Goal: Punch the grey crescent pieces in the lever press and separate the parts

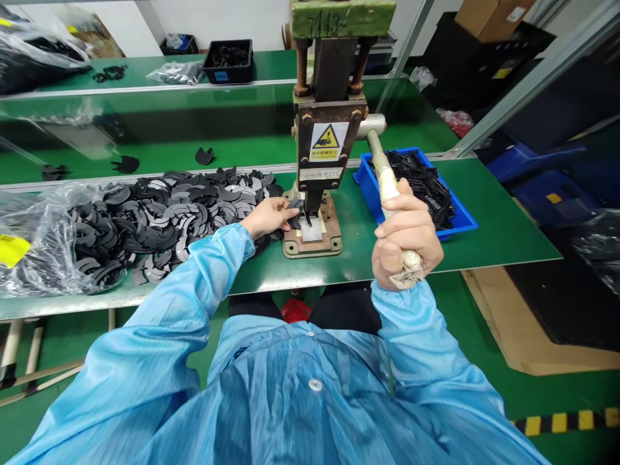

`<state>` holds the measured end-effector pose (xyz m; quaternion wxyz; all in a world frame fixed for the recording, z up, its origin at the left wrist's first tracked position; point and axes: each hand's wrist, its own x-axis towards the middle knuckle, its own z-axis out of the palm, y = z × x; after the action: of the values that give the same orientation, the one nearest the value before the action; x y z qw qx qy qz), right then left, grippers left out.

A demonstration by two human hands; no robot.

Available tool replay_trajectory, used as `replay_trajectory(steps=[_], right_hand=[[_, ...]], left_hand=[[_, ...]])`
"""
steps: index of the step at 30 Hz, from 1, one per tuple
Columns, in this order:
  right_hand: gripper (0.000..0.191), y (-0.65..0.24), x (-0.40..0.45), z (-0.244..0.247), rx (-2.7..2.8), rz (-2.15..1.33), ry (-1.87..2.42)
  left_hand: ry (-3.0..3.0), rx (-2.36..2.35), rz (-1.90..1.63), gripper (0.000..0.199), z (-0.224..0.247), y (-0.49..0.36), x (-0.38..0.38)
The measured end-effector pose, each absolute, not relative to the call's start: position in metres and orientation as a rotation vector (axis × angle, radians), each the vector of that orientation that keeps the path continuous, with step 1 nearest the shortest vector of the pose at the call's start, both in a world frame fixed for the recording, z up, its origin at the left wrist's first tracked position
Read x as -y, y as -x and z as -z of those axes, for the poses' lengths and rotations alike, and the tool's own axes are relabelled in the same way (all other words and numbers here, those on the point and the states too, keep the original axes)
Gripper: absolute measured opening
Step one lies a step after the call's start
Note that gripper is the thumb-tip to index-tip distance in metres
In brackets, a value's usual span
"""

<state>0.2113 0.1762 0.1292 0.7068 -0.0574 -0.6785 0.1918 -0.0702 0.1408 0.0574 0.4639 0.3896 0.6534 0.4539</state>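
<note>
A hand press [325, 145] with a warning label stands at the middle of the green table. My left hand [271, 216] pinches a black curved plastic piece [294, 213] at the press's base, beside the ram [314, 201]. Below the ram lies a pale metal plate [311, 230] on the rusty base. My right hand [405, 236] is wrapped around the taped lever [386, 181] of the press, to the right of the ram. Left of my left hand spreads a pile of black curved pieces [194, 210]; the ram partly hides where the held piece ends.
A blue bin [462, 223] of black parts sits behind my right hand. A clear plastic bag [39, 258] lies at the left. Behind stand a conveyor-like green surface [165, 145] with loose pieces and a black bin [237, 72]. Metal posts rise at the right.
</note>
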Motion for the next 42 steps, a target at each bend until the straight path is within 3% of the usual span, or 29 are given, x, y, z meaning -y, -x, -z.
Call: replay_trajectory(steps=[12, 16, 22, 27, 30, 33, 36, 42], right_hand=[[0.033, -0.213, -0.175, -0.129, 1.529, -0.383, 0.126], [0.032, -0.212, -0.174, -0.127, 1.548, -0.395, 0.122], [0.026, -0.202, -0.187, -0.184, 1.488, -0.336, 0.090], [0.056, -0.201, -0.213, -0.230, 1.595, -0.396, 0.167], [0.057, -0.198, -0.211, -0.189, 1.490, -0.475, 0.327], [0.039, -0.192, -0.184, -0.121, 1.672, -0.980, 0.462], [0.040, -0.182, -0.145, -0.072, 1.829, -1.204, 0.485], [0.036, -0.164, -0.105, -0.053, 1.801, -1.243, 0.555]], left_hand=[[-0.753, -1.540, -0.896, 0.049, -0.070, 0.075, -0.155], [-0.640, -1.523, -0.888, 0.043, -0.074, 0.072, -0.152], [-0.626, -1.560, -0.970, 0.037, -0.077, 0.057, -0.143], [-0.707, -1.544, -1.117, 0.039, -0.090, 0.048, -0.115], [-0.807, -1.460, -1.162, 0.044, -0.105, 0.049, -0.080], [-0.893, -1.365, -1.173, 0.048, -0.121, 0.047, -0.045], [-0.932, -1.318, -1.194, 0.052, -0.131, 0.038, -0.023], [-0.969, -1.315, -1.133, 0.054, -0.137, 0.016, -0.012]])
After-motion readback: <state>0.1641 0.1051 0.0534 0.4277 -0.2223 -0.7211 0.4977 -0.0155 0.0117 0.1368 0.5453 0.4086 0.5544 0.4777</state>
